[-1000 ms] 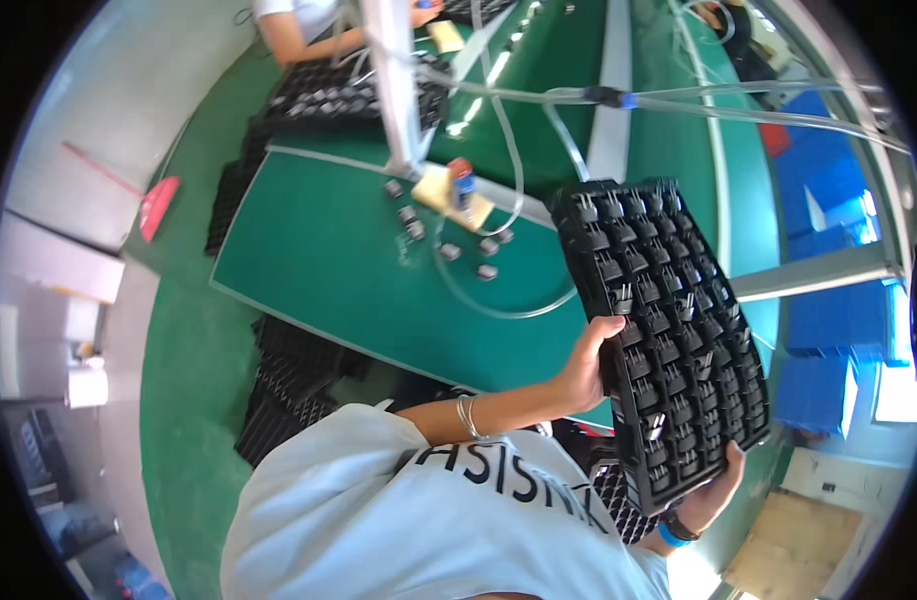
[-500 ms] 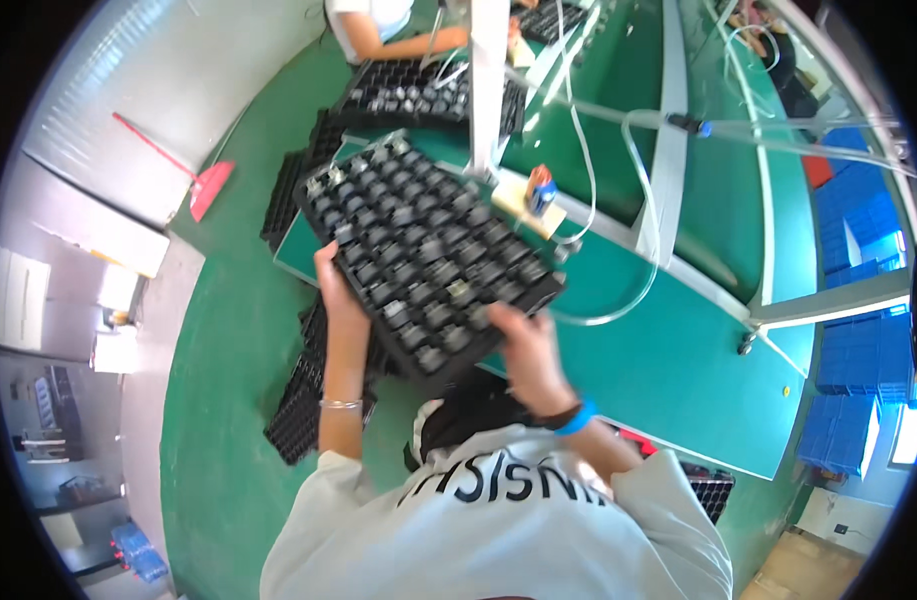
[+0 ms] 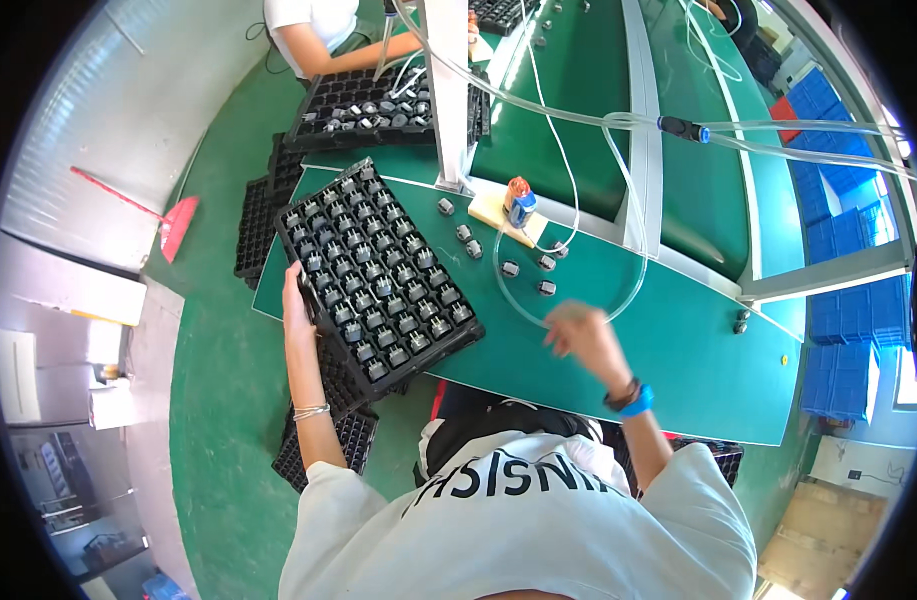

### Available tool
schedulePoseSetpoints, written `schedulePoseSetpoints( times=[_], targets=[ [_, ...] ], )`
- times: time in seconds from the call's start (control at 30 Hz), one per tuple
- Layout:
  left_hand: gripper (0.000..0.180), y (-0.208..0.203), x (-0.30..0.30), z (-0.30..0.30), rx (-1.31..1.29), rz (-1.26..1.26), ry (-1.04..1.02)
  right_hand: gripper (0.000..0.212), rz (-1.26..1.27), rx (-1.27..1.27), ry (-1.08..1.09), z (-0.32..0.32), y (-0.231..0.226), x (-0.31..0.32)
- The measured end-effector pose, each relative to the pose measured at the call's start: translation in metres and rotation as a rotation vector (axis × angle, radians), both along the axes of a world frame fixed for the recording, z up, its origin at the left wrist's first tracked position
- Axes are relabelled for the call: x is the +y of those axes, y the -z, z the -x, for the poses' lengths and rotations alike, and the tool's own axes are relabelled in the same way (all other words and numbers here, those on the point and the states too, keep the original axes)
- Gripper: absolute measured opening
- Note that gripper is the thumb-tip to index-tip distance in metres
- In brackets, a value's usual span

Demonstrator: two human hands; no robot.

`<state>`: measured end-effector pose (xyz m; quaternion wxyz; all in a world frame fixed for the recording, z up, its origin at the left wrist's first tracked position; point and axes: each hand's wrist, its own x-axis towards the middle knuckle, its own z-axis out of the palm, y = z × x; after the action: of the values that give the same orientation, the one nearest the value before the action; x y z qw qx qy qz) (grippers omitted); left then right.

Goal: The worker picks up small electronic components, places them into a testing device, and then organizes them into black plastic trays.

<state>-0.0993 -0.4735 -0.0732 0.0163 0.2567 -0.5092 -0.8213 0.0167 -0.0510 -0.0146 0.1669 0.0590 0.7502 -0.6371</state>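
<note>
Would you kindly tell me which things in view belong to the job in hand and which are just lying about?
Apparently in the job:
filled black tray, held by the left hand
loose small parts on the green table

Apparently just about:
red dustpan
stacked blue crates

Green tabletop (image 3: 693, 360): you had open room to the right of your right hand (image 3: 580, 335).
Looped hose (image 3: 645, 250): it curved just ahead, loose parts (image 3: 546, 288) nearby.
Black tray (image 3: 378, 278): it blocked your way left.
</note>
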Motion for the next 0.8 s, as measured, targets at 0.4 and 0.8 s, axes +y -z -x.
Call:
schedulePoseSetpoints(
  times=[0.4,0.8],
  targets=[
    [0.038,-0.059,0.049,-0.031,0.37,1.215,-0.099,0.062,-0.383,0.736,-0.215,0.166,0.044,0.042],
    [0.031,-0.041,0.185,0.047,0.757,1.478,0.413,0.019,-0.11,0.471,-0.101,0.142,0.009,-0.003]
  ],
)
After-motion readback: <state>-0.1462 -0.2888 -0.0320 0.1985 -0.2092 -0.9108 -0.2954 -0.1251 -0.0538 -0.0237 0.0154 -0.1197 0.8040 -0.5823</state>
